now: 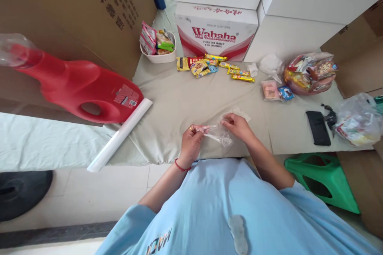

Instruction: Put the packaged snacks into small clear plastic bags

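Observation:
My left hand [190,141] and my right hand [237,125] both pinch a small clear plastic bag [220,133] just above the cloth-covered surface [179,103], close to its front edge. The left fingers grip the bag's left end, where something pinkish shows; I cannot make out what it is. The right fingers hold the bag's upper right edge. A red cord circles my left wrist. Several yellow and red snack packets [214,65] lie in a row at the back of the cloth.
A red jug [74,85] lies on its side at the left beside a white roll [119,135]. A white bowl of snacks [158,48], a Wahaha carton [217,32], a bagged pile of snacks [309,73], a black phone [318,127], another bag [357,121] and a green stool [323,179] surround me.

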